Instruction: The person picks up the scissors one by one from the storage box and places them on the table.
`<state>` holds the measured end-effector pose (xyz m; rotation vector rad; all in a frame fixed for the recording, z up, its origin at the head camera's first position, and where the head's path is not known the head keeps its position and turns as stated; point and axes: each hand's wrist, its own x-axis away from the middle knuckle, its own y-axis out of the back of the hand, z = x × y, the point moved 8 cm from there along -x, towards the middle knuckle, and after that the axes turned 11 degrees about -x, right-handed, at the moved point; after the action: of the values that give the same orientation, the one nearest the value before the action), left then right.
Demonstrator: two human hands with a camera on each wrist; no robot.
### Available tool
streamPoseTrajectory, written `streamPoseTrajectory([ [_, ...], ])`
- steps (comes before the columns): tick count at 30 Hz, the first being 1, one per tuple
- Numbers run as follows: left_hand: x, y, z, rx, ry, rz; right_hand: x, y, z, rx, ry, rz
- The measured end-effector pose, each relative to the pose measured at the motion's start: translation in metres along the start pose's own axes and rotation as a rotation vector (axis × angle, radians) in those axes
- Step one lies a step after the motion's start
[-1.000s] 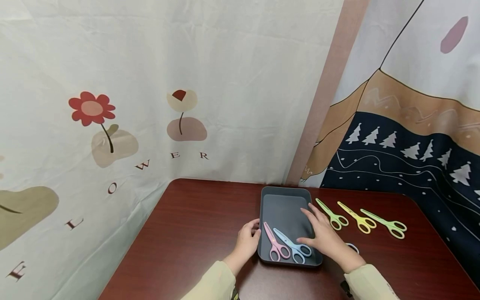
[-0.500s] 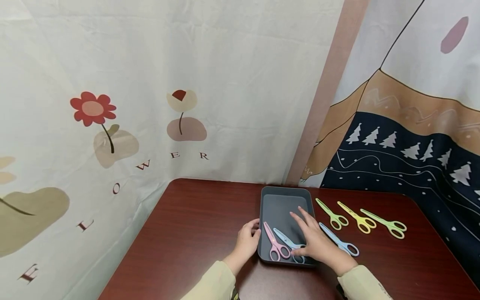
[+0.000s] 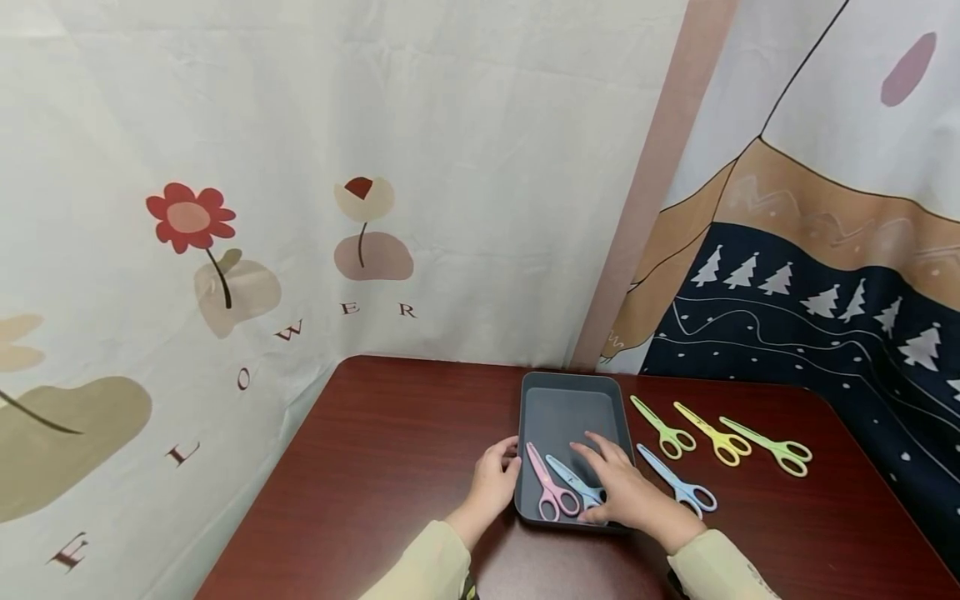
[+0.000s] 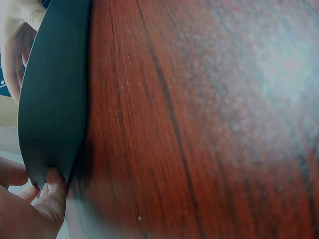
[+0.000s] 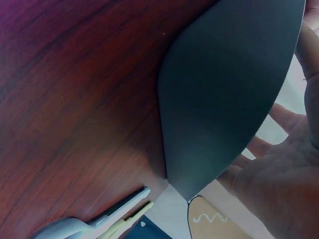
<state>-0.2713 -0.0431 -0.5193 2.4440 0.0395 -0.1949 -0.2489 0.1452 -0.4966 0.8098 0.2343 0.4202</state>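
A dark grey tray [image 3: 558,408] lies on the table with pink scissors [image 3: 542,472] and light blue scissors [image 3: 568,475] side by side in its near half. My left hand [image 3: 492,485] is at the tray's left side, fingers curled against the wall and rim; the left wrist view shows its fingertips on the tray wall [image 4: 55,99]. Over the tray's right wall reaches my right hand [image 3: 626,492], fingers spread and slightly bent. Its thumb and palm cover the blue scissors' handles; whether they touch cannot be told.
Right of the tray lie light blue scissors [image 3: 675,479], yellow scissors [image 3: 708,429] and two green pairs, the left green scissors [image 3: 660,423] and the right green scissors [image 3: 768,443]. A printed curtain [image 3: 480,167] hangs behind the brown table [image 3: 405,442].
My right hand has moved left and lower over the blue scissors in the tray, uncovering the blue pair on the table. My left hand and the tray stay put.
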Motion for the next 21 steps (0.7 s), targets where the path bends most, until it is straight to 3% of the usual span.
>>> streamPoseTrajectory([
  [21,-0.0022,-0.0002,0.0015,-0.005,-0.012,-0.009,-0.0004,-0.0069,0.001,0.205,0.003,0.04],
])
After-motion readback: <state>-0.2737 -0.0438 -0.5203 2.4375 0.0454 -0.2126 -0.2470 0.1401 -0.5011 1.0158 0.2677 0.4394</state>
